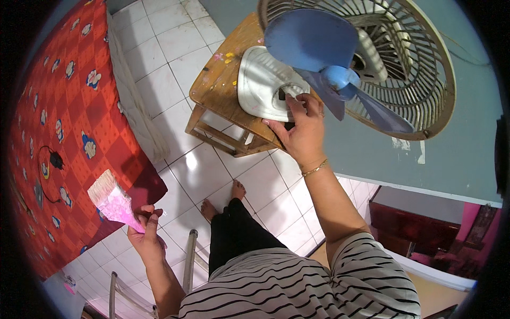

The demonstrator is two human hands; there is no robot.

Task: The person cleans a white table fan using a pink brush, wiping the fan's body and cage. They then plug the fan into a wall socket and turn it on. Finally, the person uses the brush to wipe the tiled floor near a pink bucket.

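Observation:
My left hand (147, 235) is closed round the handle of a wide pink paintbrush (118, 203), whose pale bristles point up and away to the left. An electric fan with its front guard off stands on a wooden stool (218, 80). Its white base (260, 74) rests on the stool top, and its blue blades (313, 40) show in front of the rear cage (433, 58). My right hand (304, 127) grips the base's near right edge, thumb underneath and fingers by a dark spot on top. Part of that grip is hidden by the hand itself.
At left is a bed with a red patterned sheet (69, 133) and a black plug with a cable (56, 158) on it. A metal-framed seat (190, 255) stands by my left arm. A grey-green surface (372, 154) lies at right, above a dark red box (414, 226).

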